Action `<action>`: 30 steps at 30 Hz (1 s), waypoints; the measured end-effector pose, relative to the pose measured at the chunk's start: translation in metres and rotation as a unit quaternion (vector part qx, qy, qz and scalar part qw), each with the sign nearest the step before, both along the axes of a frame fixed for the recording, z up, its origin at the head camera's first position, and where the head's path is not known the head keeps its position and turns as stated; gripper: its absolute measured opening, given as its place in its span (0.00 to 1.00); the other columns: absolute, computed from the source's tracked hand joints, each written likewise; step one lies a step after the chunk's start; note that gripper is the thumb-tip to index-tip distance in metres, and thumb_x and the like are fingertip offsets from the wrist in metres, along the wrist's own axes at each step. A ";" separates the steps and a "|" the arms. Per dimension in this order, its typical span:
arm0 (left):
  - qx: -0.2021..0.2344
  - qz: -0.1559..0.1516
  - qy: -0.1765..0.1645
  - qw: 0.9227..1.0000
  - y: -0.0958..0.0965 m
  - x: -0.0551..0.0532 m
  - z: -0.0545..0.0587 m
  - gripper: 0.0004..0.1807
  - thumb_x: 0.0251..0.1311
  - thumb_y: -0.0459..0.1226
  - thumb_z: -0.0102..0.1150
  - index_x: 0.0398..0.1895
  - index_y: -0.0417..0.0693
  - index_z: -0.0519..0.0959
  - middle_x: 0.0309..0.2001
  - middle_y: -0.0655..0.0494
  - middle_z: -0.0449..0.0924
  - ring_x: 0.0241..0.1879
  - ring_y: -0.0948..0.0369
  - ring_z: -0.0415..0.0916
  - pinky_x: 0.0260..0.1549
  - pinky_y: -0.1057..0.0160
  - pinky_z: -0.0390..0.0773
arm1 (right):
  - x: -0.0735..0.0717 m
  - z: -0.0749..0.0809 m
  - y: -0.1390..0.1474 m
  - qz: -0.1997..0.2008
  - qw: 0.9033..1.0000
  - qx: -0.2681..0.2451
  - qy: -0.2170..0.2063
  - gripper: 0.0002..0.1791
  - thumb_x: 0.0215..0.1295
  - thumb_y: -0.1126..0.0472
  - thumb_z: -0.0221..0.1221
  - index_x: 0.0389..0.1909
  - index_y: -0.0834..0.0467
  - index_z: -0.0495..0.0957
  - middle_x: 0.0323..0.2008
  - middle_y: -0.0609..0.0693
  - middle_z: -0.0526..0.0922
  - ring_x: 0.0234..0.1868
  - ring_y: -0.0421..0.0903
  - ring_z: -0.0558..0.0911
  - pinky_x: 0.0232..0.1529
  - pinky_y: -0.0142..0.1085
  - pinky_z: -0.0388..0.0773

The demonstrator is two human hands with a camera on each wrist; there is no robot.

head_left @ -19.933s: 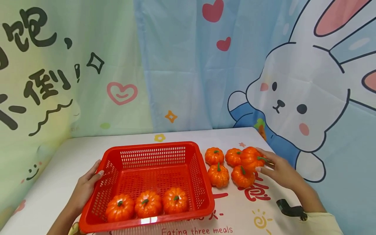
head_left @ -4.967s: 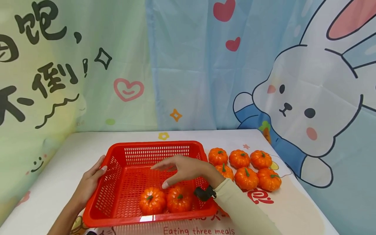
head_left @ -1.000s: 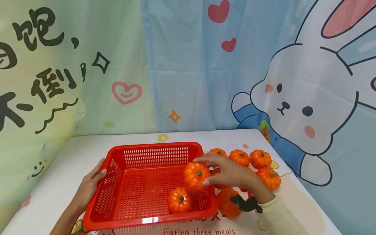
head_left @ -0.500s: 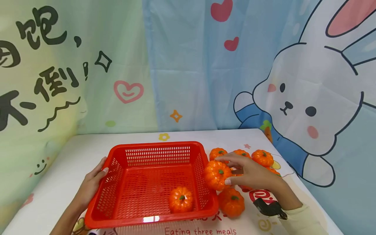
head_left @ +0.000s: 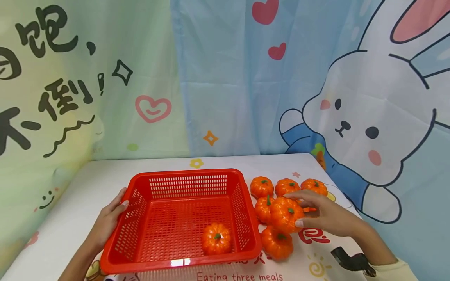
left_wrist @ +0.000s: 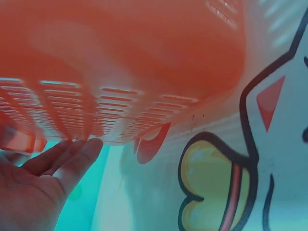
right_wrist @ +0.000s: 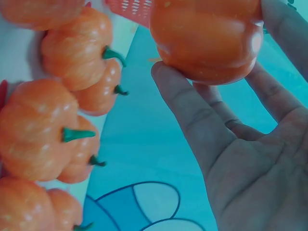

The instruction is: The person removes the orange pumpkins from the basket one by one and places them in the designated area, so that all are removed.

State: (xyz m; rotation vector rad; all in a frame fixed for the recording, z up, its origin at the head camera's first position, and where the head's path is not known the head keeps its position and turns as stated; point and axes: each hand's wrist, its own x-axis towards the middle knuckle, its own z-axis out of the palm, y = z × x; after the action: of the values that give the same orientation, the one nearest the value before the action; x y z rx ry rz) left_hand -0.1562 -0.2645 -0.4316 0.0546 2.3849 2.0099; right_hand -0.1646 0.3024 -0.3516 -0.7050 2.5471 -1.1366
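Note:
A red plastic basket [head_left: 190, 210] tilts toward me on the table, its left rim gripped by my left hand [head_left: 108, 220] with the thumb on top. In the left wrist view, the fingers [left_wrist: 84, 154] lie against the slotted basket wall [left_wrist: 120, 103]. Inside the basket, near its front right, sits one small orange pumpkin [head_left: 216, 239]. My right hand [head_left: 327, 212] pinches another pumpkin [head_left: 286, 214] by its right side, above the pumpkins beside the basket. The right wrist view shows this held pumpkin [right_wrist: 207, 38] between thumb and fingers.
Right of the basket stand several pumpkins, among them a back-left one [head_left: 261, 187], a back-right one [head_left: 314, 187] and a front one [head_left: 277, 242]. The held pumpkin and right hand partly hide some. A printed curtain [head_left: 218, 78] hangs behind the table [head_left: 109, 168].
Pumpkins in the basket have gone from three to two to one. Over the last second my right hand carried a pumpkin rightward out of the basket. The left hand kept its grip.

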 end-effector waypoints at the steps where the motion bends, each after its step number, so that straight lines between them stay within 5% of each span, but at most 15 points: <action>1: -0.001 0.000 0.001 1.000 0.000 0.000 0.000 0.33 0.77 0.46 0.38 0.79 0.53 0.41 0.69 0.31 0.55 0.34 0.55 0.81 0.30 0.53 0.84 | 0.001 -0.002 0.002 -0.001 1.000 -0.003 -0.005 0.31 0.62 0.57 0.66 0.66 0.54 0.69 0.65 0.66 0.64 0.57 0.69 0.70 0.45 0.53 0.80; 9: 0.001 -0.008 0.015 1.000 0.001 0.000 -0.002 0.33 0.77 0.46 0.39 0.79 0.52 0.41 0.66 0.28 0.59 0.33 0.50 0.83 0.29 0.50 0.84 | 0.011 -0.017 0.025 -0.020 1.000 -0.003 -0.021 0.31 0.64 0.58 0.64 0.66 0.59 0.68 0.65 0.68 0.64 0.58 0.69 0.70 0.48 0.51 0.79; 16: -0.004 -0.005 0.006 1.000 -0.001 0.000 0.001 0.34 0.77 0.46 0.39 0.79 0.52 0.40 0.69 0.31 0.55 0.33 0.55 0.82 0.29 0.53 0.84 | 0.024 -0.038 0.047 -0.036 0.992 -0.025 -0.115 0.32 0.66 0.60 0.62 0.68 0.66 0.64 0.65 0.75 0.59 0.56 0.71 0.70 0.47 0.51 0.80; 24: 0.000 -0.008 0.017 1.000 0.002 0.001 0.000 0.34 0.77 0.46 0.39 0.79 0.52 0.41 0.68 0.30 0.57 0.33 0.51 0.82 0.29 0.51 0.84 | 0.033 -0.065 0.068 -0.076 0.977 -0.006 -0.201 0.34 0.65 0.62 0.62 0.67 0.71 0.61 0.60 0.75 0.66 0.49 0.59 0.76 0.43 0.50 0.82; 30: -0.001 -0.003 0.014 1.000 0.000 0.002 -0.001 0.33 0.77 0.46 0.39 0.79 0.53 0.41 0.67 0.29 0.58 0.33 0.50 0.83 0.29 0.51 0.84 | 0.032 -0.076 0.070 -0.086 0.977 -0.002 -0.196 0.36 0.62 0.62 0.65 0.67 0.72 0.61 0.61 0.77 0.63 0.50 0.63 0.76 0.45 0.52 0.81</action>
State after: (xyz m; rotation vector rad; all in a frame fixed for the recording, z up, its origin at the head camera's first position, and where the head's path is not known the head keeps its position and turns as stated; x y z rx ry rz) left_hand -0.1547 -0.2642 -0.4327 0.0912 2.3998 2.0181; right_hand -0.1326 0.3721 -0.4276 -0.2309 2.2979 -1.1971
